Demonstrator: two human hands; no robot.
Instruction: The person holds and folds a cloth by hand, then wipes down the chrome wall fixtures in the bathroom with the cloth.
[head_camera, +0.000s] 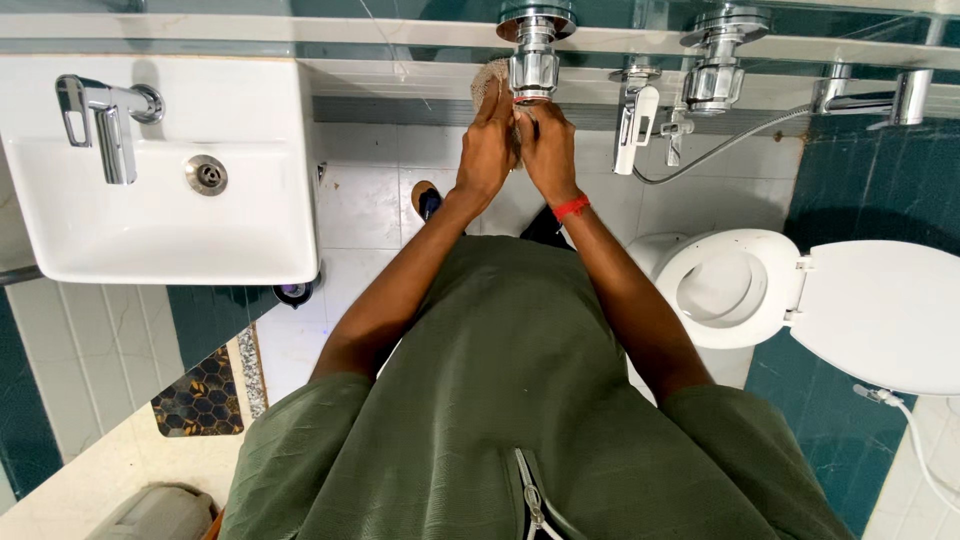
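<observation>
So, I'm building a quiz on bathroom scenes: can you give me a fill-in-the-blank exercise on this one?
1. Both hands, left hand and right hand, are raised to the shiny chrome ____ valve on the wall.
2. The thin band on the right wrist is ____.
3. The lid of the white ceramic toilet stands ____.
4. The white rectangular washbasin has a ____ drain.

Missing words: metal; red; open; round

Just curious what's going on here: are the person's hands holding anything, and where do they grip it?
Both hands are on a chrome wall valve. The left hand presses a beige scrub pad against its side; the right hand touches its underside.
</observation>
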